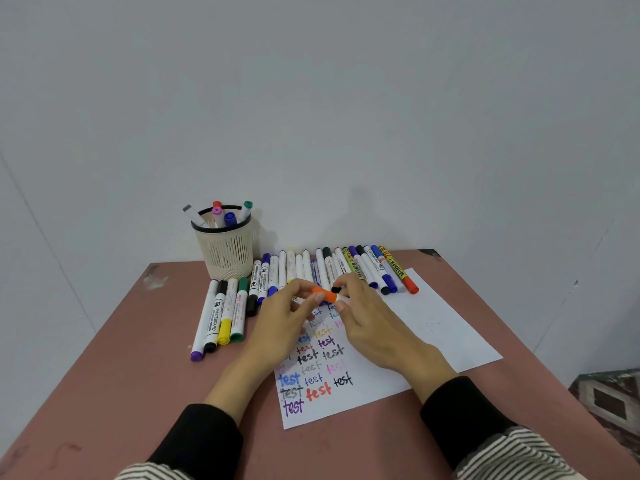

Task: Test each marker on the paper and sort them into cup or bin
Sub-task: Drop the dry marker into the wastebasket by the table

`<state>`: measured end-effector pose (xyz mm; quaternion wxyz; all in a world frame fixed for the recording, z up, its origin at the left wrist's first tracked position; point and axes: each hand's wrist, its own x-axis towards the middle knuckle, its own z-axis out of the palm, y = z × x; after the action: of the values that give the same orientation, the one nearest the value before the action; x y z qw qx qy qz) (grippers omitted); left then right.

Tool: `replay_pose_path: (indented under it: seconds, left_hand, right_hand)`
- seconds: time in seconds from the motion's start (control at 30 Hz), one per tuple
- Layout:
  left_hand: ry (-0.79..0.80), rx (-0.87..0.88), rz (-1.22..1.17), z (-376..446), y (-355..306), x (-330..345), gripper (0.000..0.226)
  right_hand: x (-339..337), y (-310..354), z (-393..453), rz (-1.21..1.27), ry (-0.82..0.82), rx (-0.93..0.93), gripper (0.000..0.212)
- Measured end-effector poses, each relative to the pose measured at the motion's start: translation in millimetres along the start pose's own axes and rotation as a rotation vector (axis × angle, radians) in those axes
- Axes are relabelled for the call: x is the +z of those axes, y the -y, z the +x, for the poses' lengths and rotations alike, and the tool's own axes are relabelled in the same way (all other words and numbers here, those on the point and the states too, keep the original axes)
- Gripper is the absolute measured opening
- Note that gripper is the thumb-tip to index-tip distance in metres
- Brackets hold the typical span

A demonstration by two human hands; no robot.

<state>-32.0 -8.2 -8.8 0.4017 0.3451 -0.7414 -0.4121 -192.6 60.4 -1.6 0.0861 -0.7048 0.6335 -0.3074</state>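
Over the top of the white paper (433,327), both hands hold one marker with an orange cap (325,294). My left hand (287,317) pinches the orange cap between thumb and fingers. My right hand (367,317) grips the white barrel, mostly hidden under its fingers. The paper carries several "test" words in different colours. A cream mesh cup (227,251) at the back left holds several markers. A long row of markers (346,268) lies along the paper's far edge. No bin shows in this view.
A smaller group of markers (221,313) lies left of the paper, in front of the cup. The reddish table (114,368) ends against a white wall at the back. Patterned floor (609,400) shows past the table's right edge.
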Motion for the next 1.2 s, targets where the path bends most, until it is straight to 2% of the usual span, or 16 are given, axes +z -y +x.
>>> replay_pose_path:
  seconds: [0.13,0.2,0.3,0.4,0.53,0.6,0.73,1.0,1.1,1.2]
  left_hand:
    - [-0.045,-0.079,-0.170,2.9,-0.3,-3.0,0.011]
    - [-0.107,-0.139,-0.249,4.8,-0.6,-6.3,0.012]
    - [-0.154,-0.172,-0.288,5.8,-3.1,-8.8,0.015]
    - [-0.191,-0.096,-0.207,0.3,-7.7,-4.4,0.015]
    - [-0.267,-0.016,0.142,-15.5,-17.2,14.7,0.026]
    - [-0.217,0.005,0.241,-22.8,-22.9,34.9,0.029]
    - [-0.071,0.167,0.437,-34.2,-37.8,89.3,0.029]
    - [0.275,0.248,0.645,-56.0,-93.1,220.9,0.050]
    - [0.360,0.237,0.758,-55.2,-103.1,247.7,0.058]
    - [0.464,0.164,0.814,-52.5,-101.6,257.8,0.063]
  right_hand:
    - [-4.9,-5.5,1.5,-0.009,0.003,0.047,0.019]
    - [-7.2,-6.7,2.4,0.138,0.005,0.110,0.017]
    - [-10.5,-3.7,1.0,0.350,-0.077,0.153,0.014]
    - [-15.0,-0.3,-4.1,0.415,-0.111,0.198,0.016]
    - [-31.9,-6.0,-21.0,0.318,-0.248,0.261,0.018]
    - [-43.8,-10.8,-34.1,0.282,-0.367,0.304,0.019]
    - [-69.0,-24.0,-68.4,0.229,-0.599,0.423,0.019]
    - [-125.8,-88.6,-164.2,0.184,-0.823,0.636,0.018]
    - [-130.3,-122.9,-197.1,0.137,-0.839,0.758,0.017]
    - [-115.3,-163.7,-230.2,0.104,-0.756,0.941,0.020]
